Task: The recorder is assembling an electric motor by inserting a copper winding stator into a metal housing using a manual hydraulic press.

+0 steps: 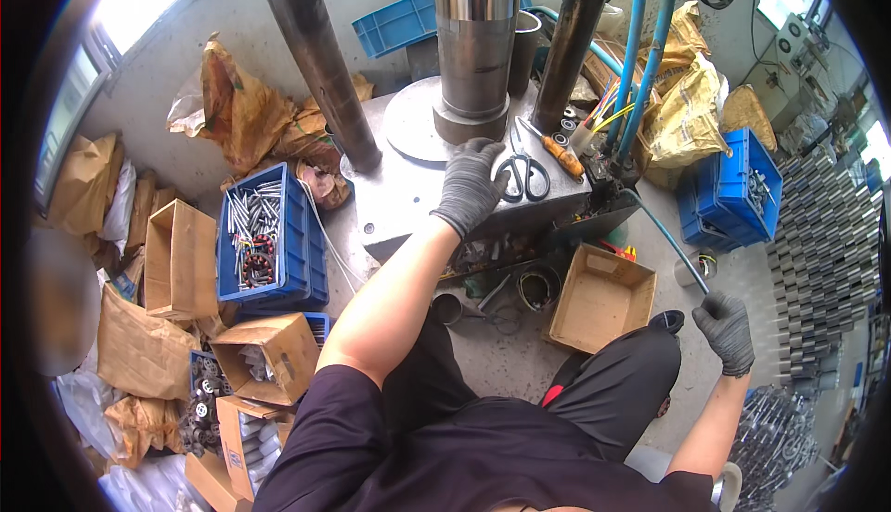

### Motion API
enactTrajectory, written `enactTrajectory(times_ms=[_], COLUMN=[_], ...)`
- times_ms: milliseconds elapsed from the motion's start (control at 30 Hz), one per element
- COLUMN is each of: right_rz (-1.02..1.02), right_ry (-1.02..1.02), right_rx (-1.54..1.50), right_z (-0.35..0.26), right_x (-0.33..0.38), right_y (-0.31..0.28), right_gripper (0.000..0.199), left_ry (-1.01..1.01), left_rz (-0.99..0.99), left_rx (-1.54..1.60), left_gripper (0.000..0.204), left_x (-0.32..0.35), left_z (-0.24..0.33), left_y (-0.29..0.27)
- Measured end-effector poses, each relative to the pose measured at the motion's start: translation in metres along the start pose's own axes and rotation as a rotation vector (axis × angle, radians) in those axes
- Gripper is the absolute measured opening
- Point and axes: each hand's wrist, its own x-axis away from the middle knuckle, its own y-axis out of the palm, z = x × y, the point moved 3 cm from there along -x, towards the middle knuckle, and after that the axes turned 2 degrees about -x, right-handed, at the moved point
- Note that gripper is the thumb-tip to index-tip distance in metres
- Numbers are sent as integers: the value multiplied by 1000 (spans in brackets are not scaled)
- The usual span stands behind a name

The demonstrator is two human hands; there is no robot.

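Note:
My left hand (471,185), in a grey glove, reaches onto the press's steel table (399,204). Its curled fingers are at the foot of the thick shiny ram (473,57), by the round plate (413,127); whatever they hold is hidden. Just right of that hand lie black-handled scissors (525,181) and a tool with an orange handle (562,155). Out to the right, my right hand (725,334), also gloved in grey, is closed around the end of a long thin lever (670,241). The lever slants up to the press's side.
Dark columns (320,62) flank the ram. At left stand a blue crate (316,243) of metal pins and open cardboard boxes (186,266). An open carton (603,303) sits on the floor before me. Blue bins (742,192) and stacked metal parts (821,261) are at right.

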Motion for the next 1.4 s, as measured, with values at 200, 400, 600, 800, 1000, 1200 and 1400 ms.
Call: enactTrajectory(times_ms=[200, 400, 600, 800, 1000, 1200, 1400], right_rz=[28, -36, 57, 720, 682, -119, -235], right_ry=[-21, 37, -387, -351, -355, -221, -90], right_rx=[-19, -84, -123, 399, 326, 151, 87], right_z=[5, 1, -38, -110, -104, -26, -12], right_x=[-1, -4, -56, -207, -226, -99, -4], right_y=[0, -5, -40, -119, -121, -71, 2], right_gripper=[14, 6, 18, 25, 49, 46, 24], left_ry=[236, 250, 141, 53, 176, 323, 209], left_rz=[-344, -422, -77, 286, 106, -436, -418], left_rx=[-113, -167, -111, -20, -31, -223, -220], left_gripper=[51, 55, 56, 60, 43, 40, 36], left_x=[13, 19, 8, -10, -7, 17, 26], left_z=[31, 34, 15, -10, 10, 31, 37], left_y=[24, 26, 1, -14, -4, 23, 7])
